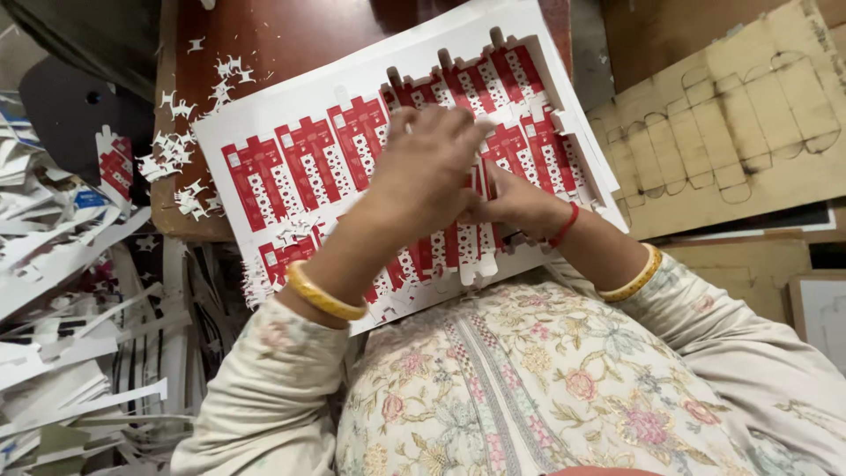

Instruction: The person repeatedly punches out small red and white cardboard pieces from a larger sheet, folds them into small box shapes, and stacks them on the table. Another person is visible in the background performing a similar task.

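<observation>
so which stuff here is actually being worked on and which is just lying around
In hand:
- printed red and white carton sheet
- left hand and right hand, both on it

Lying about:
- paper offcuts
- small white scraps
- brown die board

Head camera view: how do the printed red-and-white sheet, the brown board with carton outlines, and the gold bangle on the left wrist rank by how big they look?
1. Printed red-and-white sheet, largest.
2. Brown board with carton outlines, partly cut off by the frame, so unsure.
3. Gold bangle, smallest by far.
</observation>
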{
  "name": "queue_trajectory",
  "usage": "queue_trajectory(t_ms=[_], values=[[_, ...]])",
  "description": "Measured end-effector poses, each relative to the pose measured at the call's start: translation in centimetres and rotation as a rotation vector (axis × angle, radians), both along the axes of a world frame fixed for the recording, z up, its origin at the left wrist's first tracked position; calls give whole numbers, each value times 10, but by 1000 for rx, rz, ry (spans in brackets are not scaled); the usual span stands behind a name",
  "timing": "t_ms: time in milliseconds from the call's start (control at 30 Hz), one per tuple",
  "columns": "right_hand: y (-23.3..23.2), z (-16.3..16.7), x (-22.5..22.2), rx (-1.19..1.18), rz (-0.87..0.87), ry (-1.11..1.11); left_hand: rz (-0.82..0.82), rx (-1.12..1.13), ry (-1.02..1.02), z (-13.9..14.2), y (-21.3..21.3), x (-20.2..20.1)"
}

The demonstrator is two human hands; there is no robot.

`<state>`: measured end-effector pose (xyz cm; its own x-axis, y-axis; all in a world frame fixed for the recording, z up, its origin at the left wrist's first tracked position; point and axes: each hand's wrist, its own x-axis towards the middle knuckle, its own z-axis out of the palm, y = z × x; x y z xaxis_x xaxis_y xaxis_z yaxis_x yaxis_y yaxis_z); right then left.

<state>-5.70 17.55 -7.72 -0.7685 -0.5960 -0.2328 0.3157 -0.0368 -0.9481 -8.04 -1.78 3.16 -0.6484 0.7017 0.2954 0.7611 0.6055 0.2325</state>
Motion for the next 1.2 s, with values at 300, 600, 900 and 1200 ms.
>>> queue_trajectory(t_ms=[300, 600, 900, 1200], values=[[-3, 13, 3, -95, 48, 55, 560, 299, -417, -92, -42, -45], [27, 16, 97, -258, 31, 788, 563, -38, -171, -129, -33, -49], [60, -34, 144, -207, -242, 872, 565, 16, -193, -133, -26, -41], [150, -35, 133, -273, -821, 734, 592, 51, -159, -141, -23, -43]])
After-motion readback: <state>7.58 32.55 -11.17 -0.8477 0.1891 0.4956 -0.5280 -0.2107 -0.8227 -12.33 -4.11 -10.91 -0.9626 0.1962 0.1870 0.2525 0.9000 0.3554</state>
